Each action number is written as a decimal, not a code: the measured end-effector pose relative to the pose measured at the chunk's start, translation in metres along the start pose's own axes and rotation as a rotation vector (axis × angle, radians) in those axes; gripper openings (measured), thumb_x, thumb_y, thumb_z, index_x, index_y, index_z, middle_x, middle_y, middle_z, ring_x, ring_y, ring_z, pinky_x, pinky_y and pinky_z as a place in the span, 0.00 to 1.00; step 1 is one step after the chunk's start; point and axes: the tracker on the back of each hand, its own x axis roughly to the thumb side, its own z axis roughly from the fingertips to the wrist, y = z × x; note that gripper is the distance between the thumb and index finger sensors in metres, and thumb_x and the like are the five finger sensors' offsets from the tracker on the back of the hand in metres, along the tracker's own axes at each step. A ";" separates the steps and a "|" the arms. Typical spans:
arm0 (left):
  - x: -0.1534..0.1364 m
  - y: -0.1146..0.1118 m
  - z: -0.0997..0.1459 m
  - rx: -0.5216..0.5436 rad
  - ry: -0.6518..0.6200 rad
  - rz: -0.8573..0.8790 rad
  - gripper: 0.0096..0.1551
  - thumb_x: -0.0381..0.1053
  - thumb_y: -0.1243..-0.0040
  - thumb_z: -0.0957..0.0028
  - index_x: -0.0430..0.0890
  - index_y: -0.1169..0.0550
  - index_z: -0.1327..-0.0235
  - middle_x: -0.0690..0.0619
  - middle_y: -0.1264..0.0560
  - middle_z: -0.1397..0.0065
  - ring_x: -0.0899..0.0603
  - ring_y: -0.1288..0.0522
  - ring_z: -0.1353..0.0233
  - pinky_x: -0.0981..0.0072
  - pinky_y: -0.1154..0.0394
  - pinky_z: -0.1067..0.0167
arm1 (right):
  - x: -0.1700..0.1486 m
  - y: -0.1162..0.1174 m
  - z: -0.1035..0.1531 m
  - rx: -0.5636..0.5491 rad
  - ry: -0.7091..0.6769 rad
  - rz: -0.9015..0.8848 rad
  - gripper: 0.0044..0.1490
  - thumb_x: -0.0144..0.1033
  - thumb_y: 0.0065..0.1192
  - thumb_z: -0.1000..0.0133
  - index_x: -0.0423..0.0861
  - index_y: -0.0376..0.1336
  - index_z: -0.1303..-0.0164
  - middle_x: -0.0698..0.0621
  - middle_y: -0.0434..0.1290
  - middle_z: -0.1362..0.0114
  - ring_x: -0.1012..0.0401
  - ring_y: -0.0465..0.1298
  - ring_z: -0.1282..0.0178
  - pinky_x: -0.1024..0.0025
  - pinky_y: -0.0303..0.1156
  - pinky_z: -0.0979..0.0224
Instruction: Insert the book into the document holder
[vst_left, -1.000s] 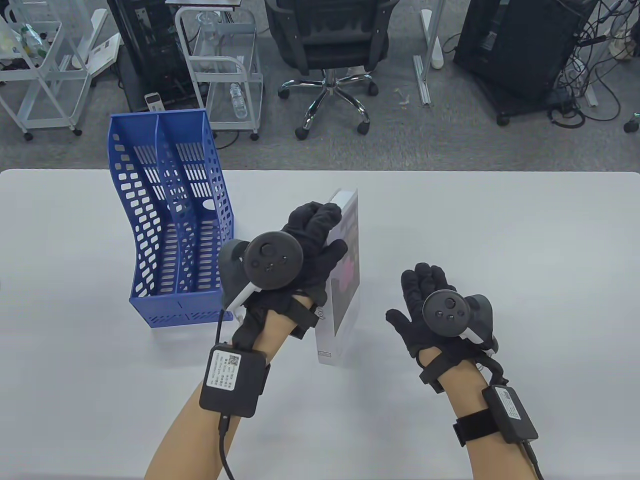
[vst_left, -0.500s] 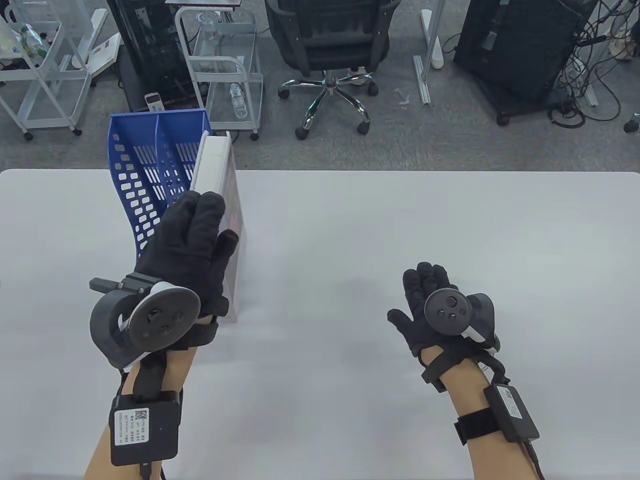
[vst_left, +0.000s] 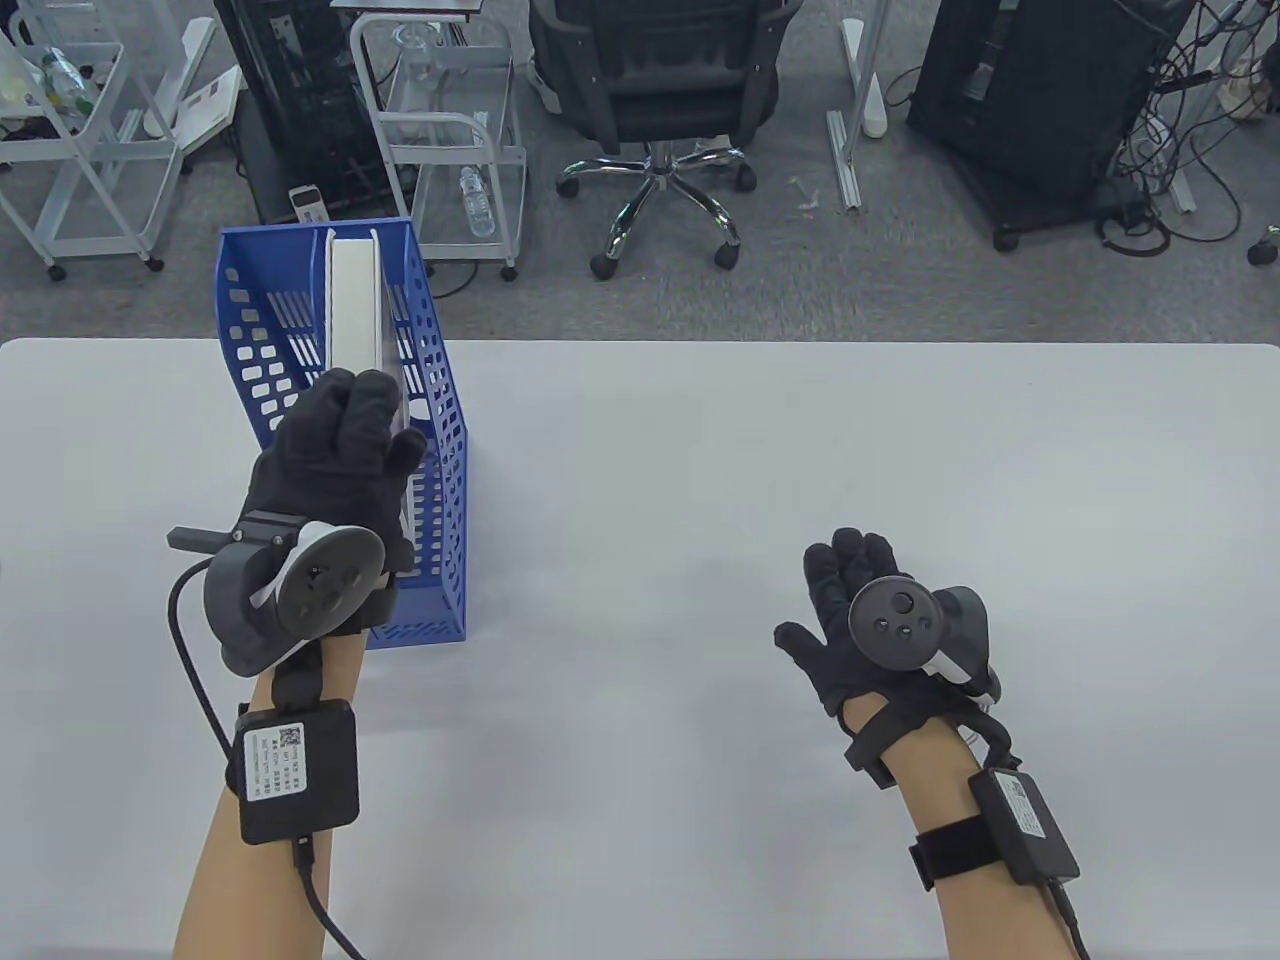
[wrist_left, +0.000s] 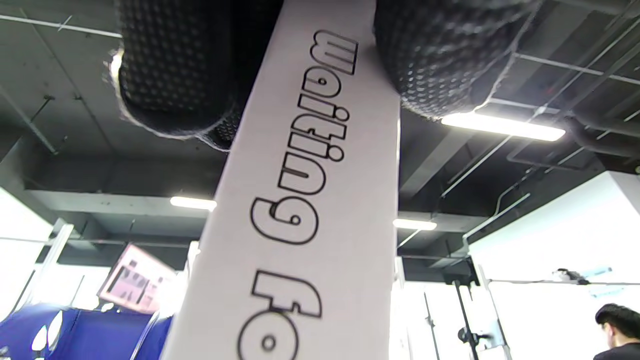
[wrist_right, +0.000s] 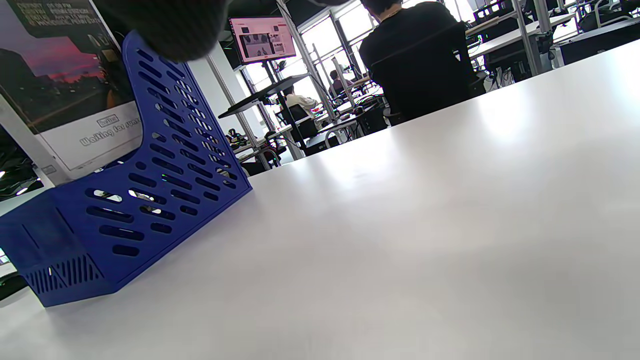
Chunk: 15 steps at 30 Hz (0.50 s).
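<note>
A blue perforated document holder with two slots stands at the table's left; it also shows in the right wrist view. A white book stands upright in its right slot, spine up. My left hand grips the book by its spine edge, above the holder. In the left wrist view the spine reads "Waiting fo…" between my gloved fingers. In the right wrist view the book's cover rises above the holder wall. My right hand rests flat and empty on the table at the right.
The white table stretches right of the holder. Beyond its far edge stand an office chair, white carts and black cabinets on the floor.
My left hand swung the book from the table's middle over to the left and lowered it into the holder's right slot. My right hand has stayed still.
</note>
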 end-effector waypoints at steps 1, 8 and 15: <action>-0.002 -0.006 0.001 -0.012 0.007 0.005 0.34 0.61 0.32 0.59 0.61 0.32 0.39 0.60 0.33 0.31 0.39 0.15 0.44 0.60 0.14 0.54 | 0.000 0.000 0.000 0.003 0.000 -0.002 0.52 0.56 0.60 0.49 0.36 0.44 0.29 0.32 0.39 0.22 0.30 0.41 0.23 0.24 0.46 0.32; -0.028 -0.057 0.017 -0.130 0.117 0.065 0.31 0.62 0.32 0.59 0.61 0.30 0.42 0.61 0.31 0.34 0.40 0.13 0.44 0.59 0.13 0.55 | -0.001 0.001 -0.001 0.021 0.004 -0.011 0.52 0.56 0.60 0.49 0.36 0.44 0.29 0.33 0.39 0.22 0.30 0.40 0.23 0.24 0.46 0.32; -0.040 -0.080 0.027 -0.175 0.144 0.065 0.29 0.62 0.32 0.59 0.61 0.29 0.45 0.61 0.30 0.37 0.40 0.13 0.46 0.59 0.12 0.56 | -0.001 0.002 -0.001 0.041 0.009 -0.010 0.52 0.56 0.60 0.49 0.36 0.44 0.29 0.33 0.38 0.22 0.29 0.40 0.24 0.24 0.46 0.32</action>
